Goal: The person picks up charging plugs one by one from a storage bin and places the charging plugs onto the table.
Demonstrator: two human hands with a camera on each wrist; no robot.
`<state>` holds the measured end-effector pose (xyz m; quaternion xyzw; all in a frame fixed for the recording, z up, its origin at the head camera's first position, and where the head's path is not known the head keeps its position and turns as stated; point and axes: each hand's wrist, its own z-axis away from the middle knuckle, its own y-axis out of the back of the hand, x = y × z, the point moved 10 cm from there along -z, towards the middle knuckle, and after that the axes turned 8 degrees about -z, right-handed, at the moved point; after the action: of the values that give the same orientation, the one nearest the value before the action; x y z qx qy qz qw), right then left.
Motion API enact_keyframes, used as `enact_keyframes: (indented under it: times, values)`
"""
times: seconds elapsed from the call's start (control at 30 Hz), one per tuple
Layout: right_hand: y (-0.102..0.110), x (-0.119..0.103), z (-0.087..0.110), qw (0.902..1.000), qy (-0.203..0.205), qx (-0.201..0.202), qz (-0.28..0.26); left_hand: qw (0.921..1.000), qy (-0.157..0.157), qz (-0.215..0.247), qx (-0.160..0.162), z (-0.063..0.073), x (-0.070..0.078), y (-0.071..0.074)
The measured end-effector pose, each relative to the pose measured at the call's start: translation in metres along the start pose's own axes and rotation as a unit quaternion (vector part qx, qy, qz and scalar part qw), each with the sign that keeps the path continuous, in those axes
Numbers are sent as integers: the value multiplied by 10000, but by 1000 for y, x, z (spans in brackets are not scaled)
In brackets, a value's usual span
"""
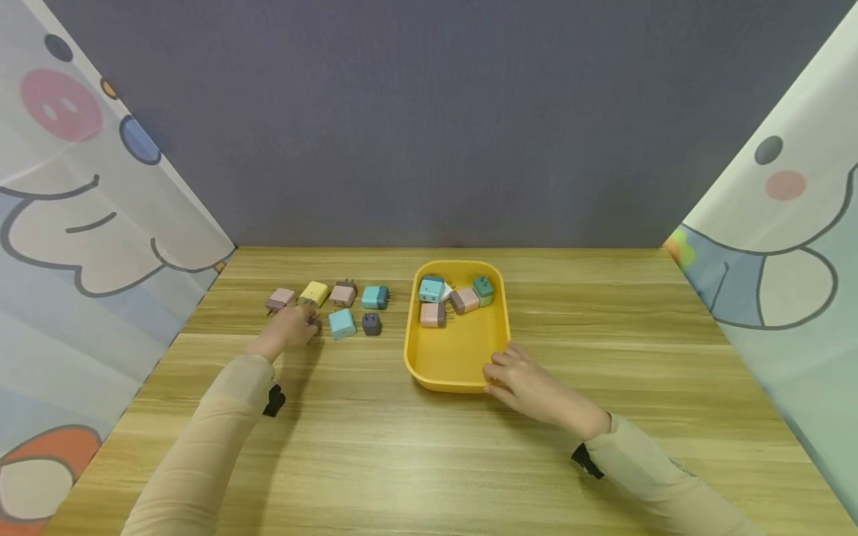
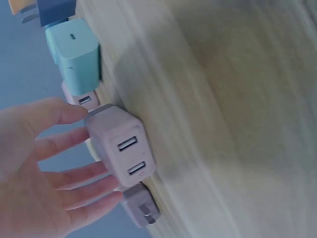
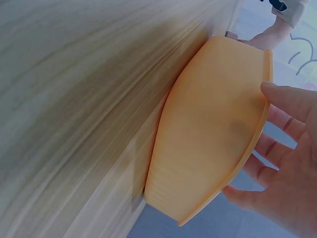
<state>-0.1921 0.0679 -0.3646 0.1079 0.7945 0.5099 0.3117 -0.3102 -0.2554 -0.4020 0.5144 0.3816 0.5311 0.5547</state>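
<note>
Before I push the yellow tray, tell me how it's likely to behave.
The yellow tray will probably keep its shape, as its smooth walls look rigid. Tipping seems unlikely: it sits low and broad on the table. The chargers inside may slide, since they lie loose toward the far end with bare floor in front.

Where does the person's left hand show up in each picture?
Head: the left hand, left of the yellow tray.
Left wrist: lower left, beside a pink charger.
Right wrist: small, near the top right, beyond the tray.
Shared landmark: the wooden tabletop shows in all three.
</note>
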Motion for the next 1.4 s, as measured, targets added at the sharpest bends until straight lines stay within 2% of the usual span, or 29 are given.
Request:
enact_keyframes:
  times: [0.17,0.3,0.47,0.73,1.4]
  values:
    - [1,-1,0,10000,11,5,0,9998,178,-39,-33,1,2,7]
    - [1,0,0,10000,-2,-4,-12,9997,32,-162,201,2,9,17]
    - [0,0,0,10000,-25,-10,-39,9988,-155,-352,311,2,23,28]
    - [-1,1,0,10000,-46,-37,-22,9979,-319,-499,246,-1,50,37]
    - [0,1,-1,10000,-72,-39,-42,9965,-671,-380,312,-20,107,49]
